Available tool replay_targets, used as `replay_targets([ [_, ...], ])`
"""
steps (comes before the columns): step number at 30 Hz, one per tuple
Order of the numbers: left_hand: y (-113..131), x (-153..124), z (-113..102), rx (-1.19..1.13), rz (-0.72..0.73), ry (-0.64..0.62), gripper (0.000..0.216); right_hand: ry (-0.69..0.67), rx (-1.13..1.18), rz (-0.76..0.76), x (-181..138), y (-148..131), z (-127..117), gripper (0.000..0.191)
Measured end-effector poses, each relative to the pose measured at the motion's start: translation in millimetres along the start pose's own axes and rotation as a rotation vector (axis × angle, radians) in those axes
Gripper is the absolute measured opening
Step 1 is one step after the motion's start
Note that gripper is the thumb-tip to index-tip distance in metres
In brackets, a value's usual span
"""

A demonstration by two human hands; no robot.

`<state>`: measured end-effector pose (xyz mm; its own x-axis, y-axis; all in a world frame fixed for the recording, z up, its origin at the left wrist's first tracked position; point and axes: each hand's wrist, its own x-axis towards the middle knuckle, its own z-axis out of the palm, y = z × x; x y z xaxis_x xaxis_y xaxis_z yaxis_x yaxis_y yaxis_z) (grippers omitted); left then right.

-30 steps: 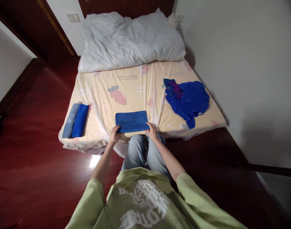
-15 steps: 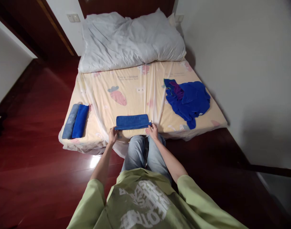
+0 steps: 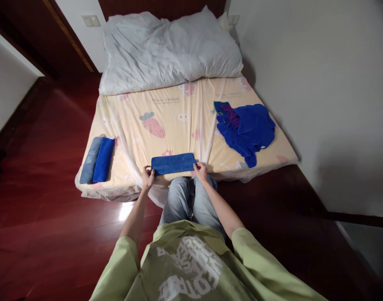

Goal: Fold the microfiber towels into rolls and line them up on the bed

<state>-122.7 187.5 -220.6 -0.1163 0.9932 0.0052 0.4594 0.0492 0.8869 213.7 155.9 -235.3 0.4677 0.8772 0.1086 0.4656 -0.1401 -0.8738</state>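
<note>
A folded blue towel [image 3: 173, 164] lies as a flat strip near the front edge of the bed, in front of my knees. At its left end, my left hand [image 3: 147, 177] pinches the near corner between thumb and fingers. My right hand [image 3: 200, 171] grips the opposite end in the same way. To the left rest two rolled or folded towels side by side, a grey-blue towel [image 3: 91, 161] with pale lettering and a bright blue towel [image 3: 104, 159]. On the right side is a crumpled heap of blue cloth [image 3: 251, 127], with a purple piece [image 3: 232, 116] showing in it.
The bed [image 3: 131, 113] has a yellow sheet with carrot and rabbit prints under a thin, wrinkled cover. A bunched white quilt [image 3: 169, 52] spans its head end. A wall [image 3: 320, 104] stands close on the right; dark red floor [image 3: 44, 200] extends left.
The near edge of the blue towel, raised as a narrow fold before, now lies flat on the strip. Both hands stay at its ends. The view has shifted slightly.
</note>
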Motion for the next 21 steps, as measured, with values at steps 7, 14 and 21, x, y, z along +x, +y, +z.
replay_targets([
  [7, 5.2, -9.2, 1.6, 0.002, 0.032, 0.037, 0.032, -0.023, -0.048, 0.05, -2.7, -11.6, -2.5, 0.033],
  [14, 5.8, -12.7, 1.0, 0.277, 0.147, 0.164, 0.025, 0.03, -0.179, -0.213, -9.8, -17.0, -7.1, 0.033],
  [21, 10.5, -9.0, -7.4, 0.382, 0.461, -0.118, 0.035, -0.246, -0.286, -0.49, -14.5, -18.2, -7.6, 0.054],
])
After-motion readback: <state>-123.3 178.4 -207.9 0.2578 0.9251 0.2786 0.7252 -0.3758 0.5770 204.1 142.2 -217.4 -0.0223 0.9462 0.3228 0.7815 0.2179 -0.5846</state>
